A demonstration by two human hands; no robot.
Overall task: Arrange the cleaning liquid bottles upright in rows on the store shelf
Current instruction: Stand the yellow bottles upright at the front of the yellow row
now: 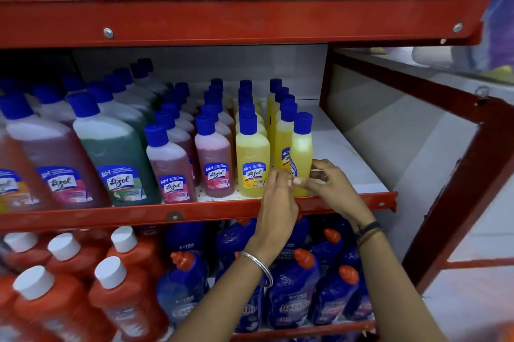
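Head view: yellow bottle (302, 147) upright between both hands' fingers (319, 166)

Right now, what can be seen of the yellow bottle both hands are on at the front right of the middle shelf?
The yellow bottle is a small clear plastic bottle of yellow liquid with a blue cap. It stands upright at the front of the rightmost yellow row, close to the red shelf lip. It is turned so its blue and yellow label faces left, seen edge-on. The left hand and right hand pinch its lower part from either side. The bottle behind it stands very close; contact is unclear.
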